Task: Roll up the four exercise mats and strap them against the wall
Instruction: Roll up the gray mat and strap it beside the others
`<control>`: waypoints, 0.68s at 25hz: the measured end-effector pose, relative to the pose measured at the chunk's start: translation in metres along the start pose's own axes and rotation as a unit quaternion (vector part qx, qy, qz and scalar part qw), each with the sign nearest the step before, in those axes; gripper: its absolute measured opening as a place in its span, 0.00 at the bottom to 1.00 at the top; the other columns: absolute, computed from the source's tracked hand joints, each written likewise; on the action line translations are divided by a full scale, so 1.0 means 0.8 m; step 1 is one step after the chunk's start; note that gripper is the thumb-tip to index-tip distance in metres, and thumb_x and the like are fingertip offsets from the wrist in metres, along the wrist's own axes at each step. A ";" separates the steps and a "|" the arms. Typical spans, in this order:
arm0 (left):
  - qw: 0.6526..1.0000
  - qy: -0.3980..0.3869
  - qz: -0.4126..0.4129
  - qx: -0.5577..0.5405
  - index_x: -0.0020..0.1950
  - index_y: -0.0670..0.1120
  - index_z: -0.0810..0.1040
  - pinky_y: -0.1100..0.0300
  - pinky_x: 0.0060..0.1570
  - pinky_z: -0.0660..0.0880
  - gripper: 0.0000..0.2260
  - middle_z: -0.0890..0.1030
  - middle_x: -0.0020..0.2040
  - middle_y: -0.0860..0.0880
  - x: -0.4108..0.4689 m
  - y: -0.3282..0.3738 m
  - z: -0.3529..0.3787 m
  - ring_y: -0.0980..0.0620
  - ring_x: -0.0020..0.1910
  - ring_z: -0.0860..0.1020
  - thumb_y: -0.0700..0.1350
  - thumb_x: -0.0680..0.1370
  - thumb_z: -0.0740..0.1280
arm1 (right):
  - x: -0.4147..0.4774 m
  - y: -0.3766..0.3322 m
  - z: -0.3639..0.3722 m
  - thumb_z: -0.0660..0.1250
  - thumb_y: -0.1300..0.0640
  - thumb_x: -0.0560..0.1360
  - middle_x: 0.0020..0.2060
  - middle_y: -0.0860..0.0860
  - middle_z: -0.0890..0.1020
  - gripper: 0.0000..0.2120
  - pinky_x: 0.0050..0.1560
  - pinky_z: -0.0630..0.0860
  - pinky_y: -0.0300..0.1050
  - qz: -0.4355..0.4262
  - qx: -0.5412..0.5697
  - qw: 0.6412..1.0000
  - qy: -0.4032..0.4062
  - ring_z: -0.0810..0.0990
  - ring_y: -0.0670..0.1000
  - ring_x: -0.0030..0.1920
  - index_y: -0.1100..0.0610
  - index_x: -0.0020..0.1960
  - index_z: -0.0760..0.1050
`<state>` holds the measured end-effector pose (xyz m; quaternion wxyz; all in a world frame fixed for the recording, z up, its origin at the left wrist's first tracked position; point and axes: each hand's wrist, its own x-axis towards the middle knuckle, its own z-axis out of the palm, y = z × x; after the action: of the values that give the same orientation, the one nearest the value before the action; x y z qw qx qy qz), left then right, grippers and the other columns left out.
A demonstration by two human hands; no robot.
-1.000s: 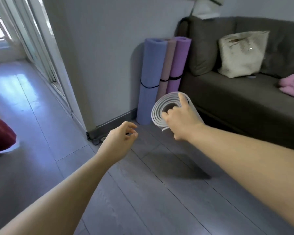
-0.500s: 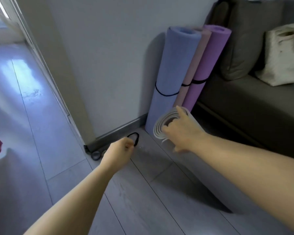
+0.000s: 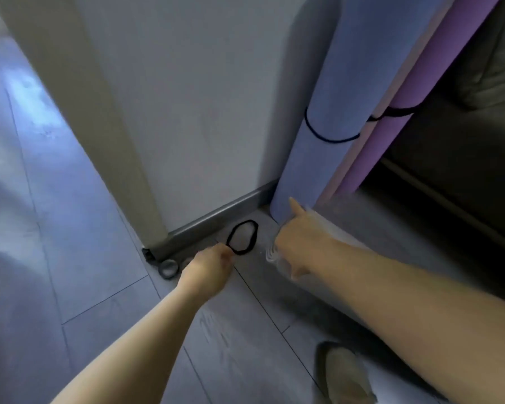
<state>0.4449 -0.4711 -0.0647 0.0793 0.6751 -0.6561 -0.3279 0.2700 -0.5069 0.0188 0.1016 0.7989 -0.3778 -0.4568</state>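
Head view.

- Small grey ring [image 3: 168, 268]: on the floor [image 3: 70, 258] at the wall corner, untouched.
- Left hand [image 3: 209, 268]: fingers narrowed to a pinch on the near edge of the black strap loop [image 3: 242, 237], which lies flat by the skirting board.
- Right hand [image 3: 301, 243]: fingers wrapped round the end of the rolled grey mat [image 3: 337, 228], held low near the wall.
- Blue mat [image 3: 327, 112], pink mat [image 3: 359, 158], purple mat [image 3: 391, 112]: upright against the wall, already strapped.
- Step, as judged: fetching the strap for the fourth mat.
- Next: lift loop, stretch over the roll's end, keep roll tight, stand beside the blue mat.
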 end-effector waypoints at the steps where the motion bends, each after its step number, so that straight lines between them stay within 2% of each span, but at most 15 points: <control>1: 1.000 -0.007 -0.009 0.018 0.58 0.48 0.75 0.54 0.48 0.75 0.10 0.78 0.57 0.46 0.028 -0.010 0.025 0.45 0.53 0.77 0.45 0.80 0.57 | 0.035 -0.002 0.014 0.60 0.48 0.80 0.60 0.48 0.79 0.16 0.70 0.35 0.66 -0.018 0.004 1.000 -0.012 0.70 0.55 0.67 0.52 0.64 0.75; 4: 0.999 0.004 -0.003 0.048 0.67 0.48 0.72 0.55 0.52 0.73 0.15 0.76 0.63 0.46 0.074 -0.027 0.064 0.45 0.59 0.75 0.46 0.81 0.58 | 0.076 0.002 0.038 0.57 0.49 0.81 0.67 0.52 0.74 0.19 0.73 0.38 0.64 -0.053 -0.013 0.998 -0.012 0.66 0.56 0.70 0.55 0.68 0.70; 6: 0.995 0.001 0.012 0.097 0.71 0.49 0.67 0.56 0.53 0.71 0.17 0.73 0.67 0.46 0.108 -0.033 0.091 0.45 0.62 0.74 0.46 0.82 0.57 | 0.101 0.012 0.053 0.56 0.46 0.81 0.69 0.52 0.71 0.21 0.73 0.41 0.63 -0.071 -0.012 0.997 -0.022 0.64 0.55 0.71 0.54 0.70 0.68; 7: 0.991 -0.012 0.020 0.129 0.74 0.50 0.63 0.55 0.56 0.70 0.19 0.70 0.70 0.46 0.127 -0.035 0.105 0.45 0.65 0.71 0.45 0.82 0.56 | 0.114 0.017 0.061 0.56 0.44 0.80 0.69 0.51 0.71 0.22 0.74 0.42 0.63 -0.080 -0.012 0.996 -0.031 0.65 0.55 0.71 0.54 0.70 0.68; 9: 0.980 -0.047 0.028 0.189 0.76 0.51 0.56 0.50 0.68 0.61 0.23 0.62 0.75 0.47 0.158 -0.039 0.128 0.46 0.74 0.60 0.41 0.81 0.56 | 0.132 0.021 0.071 0.57 0.45 0.80 0.67 0.51 0.73 0.21 0.74 0.48 0.61 -0.097 -0.002 0.995 -0.035 0.67 0.54 0.69 0.54 0.68 0.70; 11: 0.967 -0.080 0.029 0.239 0.77 0.50 0.52 0.45 0.72 0.53 0.26 0.58 0.77 0.47 0.178 -0.045 0.145 0.45 0.76 0.53 0.39 0.81 0.55 | 0.145 0.019 0.077 0.58 0.47 0.81 0.64 0.51 0.76 0.18 0.72 0.57 0.57 -0.106 0.032 0.994 0.003 0.70 0.54 0.67 0.54 0.66 0.72; 13: 0.956 -0.070 0.030 0.282 0.76 0.49 0.55 0.46 0.71 0.57 0.25 0.61 0.74 0.45 0.188 -0.048 0.155 0.43 0.73 0.60 0.39 0.80 0.56 | 0.155 0.017 0.082 0.60 0.46 0.79 0.63 0.50 0.76 0.18 0.70 0.58 0.56 -0.114 0.054 0.992 -0.003 0.71 0.54 0.65 0.54 0.64 0.73; 16: 0.938 -0.032 0.049 0.341 0.69 0.46 0.65 0.53 0.65 0.63 0.18 0.72 0.65 0.45 0.185 -0.049 0.163 0.44 0.65 0.69 0.40 0.79 0.58 | 0.157 0.015 0.084 0.58 0.46 0.80 0.64 0.53 0.74 0.20 0.73 0.57 0.54 -0.148 0.082 0.984 -0.048 0.71 0.54 0.65 0.58 0.66 0.71; 17: 0.942 -0.030 0.046 0.332 0.67 0.46 0.68 0.54 0.62 0.66 0.15 0.74 0.63 0.45 0.180 -0.049 0.166 0.45 0.62 0.71 0.40 0.79 0.58 | 0.154 0.016 0.082 0.58 0.47 0.81 0.64 0.54 0.74 0.20 0.73 0.57 0.53 -0.157 0.077 0.983 -0.050 0.71 0.53 0.65 0.58 0.66 0.71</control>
<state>0.3945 -0.5583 -0.2370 -0.1542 0.6222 -0.7599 -0.1081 0.2468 -0.5896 -0.0920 -0.0519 0.8301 -0.2862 -0.4758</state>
